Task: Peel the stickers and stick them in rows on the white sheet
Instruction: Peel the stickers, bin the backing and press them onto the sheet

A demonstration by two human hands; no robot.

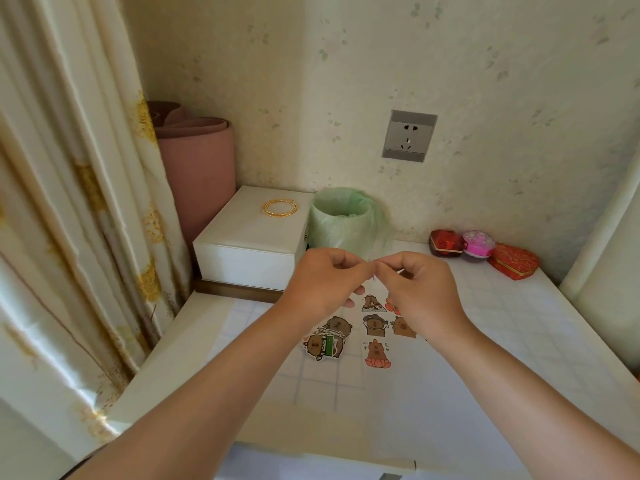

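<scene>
Both hands are raised above the table, fingertips meeting. My left hand and my right hand together pinch a small sticker, seen edge-on and mostly hidden by the fingers. Below them the white sheet lies on the table with several brown capybara stickers stuck on it in rows. A loose pile of unpeeled stickers sits just left of those rows.
A bin lined with a green bag stands behind the hands. A white box with a gold bracelet on it is at the back left. Red and pink gift boxes sit back right. Curtain hangs left.
</scene>
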